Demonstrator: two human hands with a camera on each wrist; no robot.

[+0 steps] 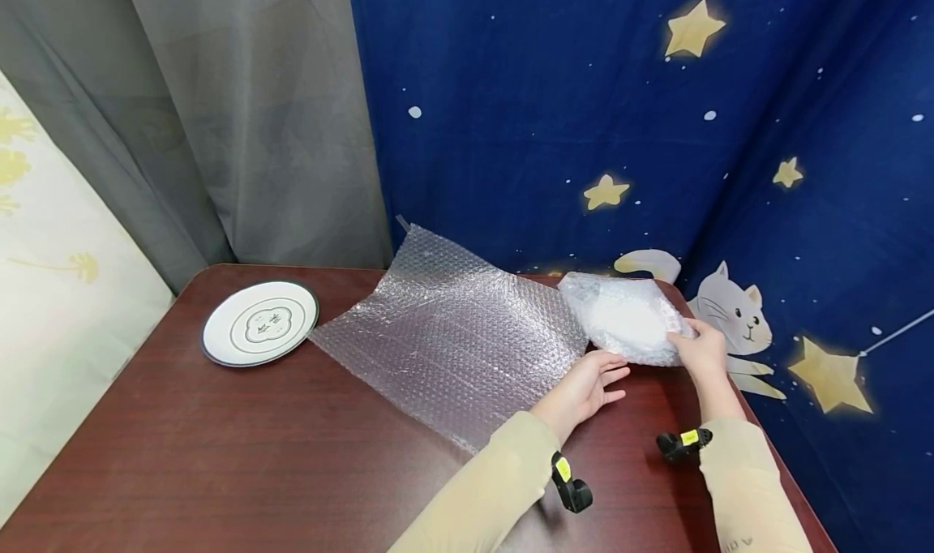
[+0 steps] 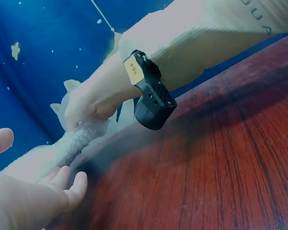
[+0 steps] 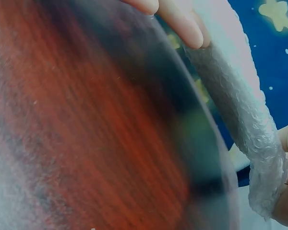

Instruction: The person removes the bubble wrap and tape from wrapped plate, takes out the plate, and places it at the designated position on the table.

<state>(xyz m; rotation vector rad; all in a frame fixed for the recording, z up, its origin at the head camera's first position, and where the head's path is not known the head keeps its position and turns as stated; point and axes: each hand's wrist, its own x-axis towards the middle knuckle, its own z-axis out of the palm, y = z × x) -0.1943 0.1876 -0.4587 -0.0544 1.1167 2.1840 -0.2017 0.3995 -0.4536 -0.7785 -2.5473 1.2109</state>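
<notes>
A white bundle wrapped in bubble wrap (image 1: 620,318) is at the table's far right, tilted over the tabletop. My right hand (image 1: 702,349) pinches its right end between thumb and fingers; the right wrist view shows that crumpled end (image 3: 266,187) in the grip. Under the bundle's front edge, my left hand (image 1: 589,384) has its fingers extended, the fingertips right at the wrap. In the left wrist view the left hand's fingers (image 2: 62,184) are spread and loosely straight. A flat sheet of bubble wrap (image 1: 467,334) lies just left of the bundle.
A white plate with a dark rim (image 1: 292,303) sits at the far left of the dark red wooden table (image 1: 255,456). Behind the table hang a grey curtain (image 1: 255,131) and a blue star-patterned one (image 1: 525,131). The bundle is close to the table's right edge.
</notes>
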